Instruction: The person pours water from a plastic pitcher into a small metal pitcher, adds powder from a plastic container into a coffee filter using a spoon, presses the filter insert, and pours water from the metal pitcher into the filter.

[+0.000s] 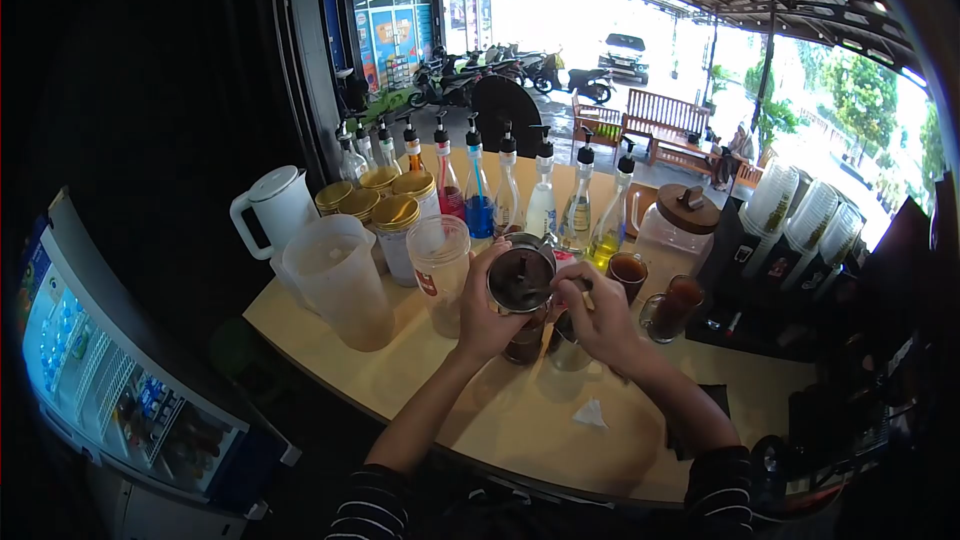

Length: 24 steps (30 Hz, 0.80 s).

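The bench point(640, 430) is light tan, like sand. One pump bottle point(449, 198) has pink-red stuff, the next bottle point(479, 212) is bright blue, and another bottle point(607, 240) is yellow. The round jar lids point(396, 211) are shiny gold. The kettle point(279, 202) is white. Both sleeves point(722, 480) are black with thin white stripes. The drink point(627, 268) is dark reddish brown.

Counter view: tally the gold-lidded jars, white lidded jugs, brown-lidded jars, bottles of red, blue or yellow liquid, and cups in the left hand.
Gold-lidded jars: 5
White lidded jug: 1
Brown-lidded jar: 1
Red bottle: 1
Blue bottle: 1
Yellow bottle: 1
Cup in left hand: 1
Total: 11
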{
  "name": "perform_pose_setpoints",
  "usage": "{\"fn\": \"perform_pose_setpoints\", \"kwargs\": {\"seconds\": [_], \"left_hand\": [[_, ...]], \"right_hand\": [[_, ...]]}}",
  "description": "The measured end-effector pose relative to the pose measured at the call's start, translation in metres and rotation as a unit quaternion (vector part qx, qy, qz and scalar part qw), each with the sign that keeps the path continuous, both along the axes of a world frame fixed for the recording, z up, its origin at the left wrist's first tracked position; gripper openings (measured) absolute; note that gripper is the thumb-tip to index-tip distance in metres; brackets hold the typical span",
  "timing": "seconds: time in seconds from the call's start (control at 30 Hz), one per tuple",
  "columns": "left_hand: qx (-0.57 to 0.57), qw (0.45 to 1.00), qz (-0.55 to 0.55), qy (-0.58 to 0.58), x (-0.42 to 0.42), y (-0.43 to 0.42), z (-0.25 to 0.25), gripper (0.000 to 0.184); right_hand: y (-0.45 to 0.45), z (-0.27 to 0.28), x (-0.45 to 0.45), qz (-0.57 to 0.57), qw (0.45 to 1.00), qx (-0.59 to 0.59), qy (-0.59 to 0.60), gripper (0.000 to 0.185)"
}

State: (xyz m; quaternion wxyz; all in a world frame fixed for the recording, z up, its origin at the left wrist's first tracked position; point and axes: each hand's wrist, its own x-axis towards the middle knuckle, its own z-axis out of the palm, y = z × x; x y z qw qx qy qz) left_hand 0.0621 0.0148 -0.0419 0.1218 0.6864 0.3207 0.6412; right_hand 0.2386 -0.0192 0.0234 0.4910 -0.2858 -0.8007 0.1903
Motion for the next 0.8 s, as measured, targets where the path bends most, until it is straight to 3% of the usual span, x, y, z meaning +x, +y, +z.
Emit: {"fn": "perform_pose_setpoints", "kwargs": {"seconds": [0.13, 0.2, 0.3, 0.63, 0.73, 0.8], "left_hand": [[0.000, 1.000, -0.004, 0.007, 0.001, 0.000, -0.003, 0.084], [-0.015, 0.997, -0.038, -0.066, 0.007, -0.002, -0.004, 0.086], [-0.009, 0.997, -0.032, -0.068, 0.008, 0.000, -0.008, 0.088], [-0.001, 1.000, 0.010, 0.004, 0.000, -0.003, -0.001, 0.085], [0.001, 0.999, 0.037, 0.027, 0.000, -0.002, 0.002, 0.085], [-0.003, 0.998, 0.055, 0.036, 0.000, -0.002, 0.000, 0.084]], "right_hand": [[0.006, -0.002, -0.002, -0.011, 0.997, 0.071, 0.021, 0.011], [0.000, -0.007, -0.007, 0.018, 1.000, 0.017, 0.015, 0.011], [-0.003, -0.007, -0.010, -0.011, 0.998, 0.007, 0.056, 0.011], [-0.011, -0.009, -0.011, -0.026, 0.998, -0.048, 0.043, 0.013], [-0.010, -0.009, -0.014, -0.021, 0.999, -0.017, 0.020, 0.011], [-0.006, -0.012, -0.014, -0.044, 0.996, 0.083, 0.003, 0.008]]}}
